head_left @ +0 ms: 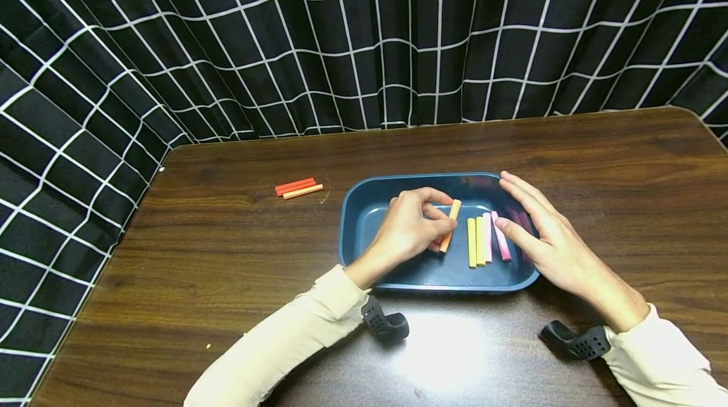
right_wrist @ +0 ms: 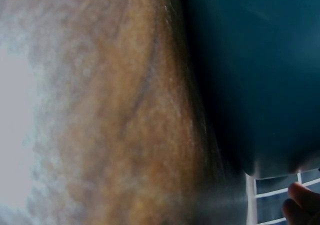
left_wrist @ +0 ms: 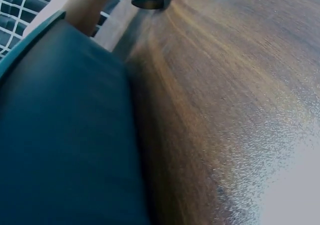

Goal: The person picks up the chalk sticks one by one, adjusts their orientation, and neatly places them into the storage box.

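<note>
My left hand [head_left: 406,224] is over the middle of a blue tray [head_left: 440,287], pinching an orange chalk stick [head_left: 455,206] between thumb and fingers. The stick stands slanted, paler at its upper end. Right of it in the tray lie two yellow chalk sticks [head_left: 471,242] and two pink chalk sticks [head_left: 502,239], side by side. My right hand [head_left: 548,246] reaches over the tray's right rim with fingers extended, its thumb tip right at the outer pink stick. In the right wrist view only some fingertips [right_wrist: 300,200] show, low in the corner.
Left of the tray, two red chalk sticks [head_left: 294,184] and a light orange one [head_left: 303,191] lie on the wooden table [head_left: 227,255]. A black grid-patterned curtain [head_left: 364,40] hangs behind and at the left. Glare brightens the table in front of the tray.
</note>
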Available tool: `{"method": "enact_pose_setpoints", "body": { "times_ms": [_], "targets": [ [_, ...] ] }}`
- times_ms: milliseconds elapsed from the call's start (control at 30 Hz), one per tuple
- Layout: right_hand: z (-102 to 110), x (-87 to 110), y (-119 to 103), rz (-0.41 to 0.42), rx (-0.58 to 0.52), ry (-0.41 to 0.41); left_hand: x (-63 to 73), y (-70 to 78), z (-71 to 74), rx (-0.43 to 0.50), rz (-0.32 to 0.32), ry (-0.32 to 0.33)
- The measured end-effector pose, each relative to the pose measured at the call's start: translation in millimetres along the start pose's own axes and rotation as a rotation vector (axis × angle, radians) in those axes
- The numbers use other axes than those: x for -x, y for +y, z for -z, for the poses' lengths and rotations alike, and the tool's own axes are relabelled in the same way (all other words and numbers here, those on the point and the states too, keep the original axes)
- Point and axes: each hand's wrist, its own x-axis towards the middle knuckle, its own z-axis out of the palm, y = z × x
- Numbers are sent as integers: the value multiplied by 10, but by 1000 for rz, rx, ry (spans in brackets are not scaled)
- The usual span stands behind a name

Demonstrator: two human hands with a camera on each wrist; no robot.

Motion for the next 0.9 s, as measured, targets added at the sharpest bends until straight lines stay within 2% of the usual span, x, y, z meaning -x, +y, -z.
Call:
{"method": "enact_pose_setpoints", "body": {
  "times_ms": [167,467,567,733,900],
  "targets": [
    [3,1,2,1,9,3,-10,-7,-42,10,19,-21],
    [-8,6,21,34,53,26,-27,-17,-62,-109,41,-75],
    [-17,6,15,35,51,27,-33,-25,-65,-76,80,-91],
    [-18,11,9,27,46,29,-42,-43,-81,48,176,-109],
    [-22,9,10,42,51,39,-56,-56,-98,81,209,-105]
  ]
}}
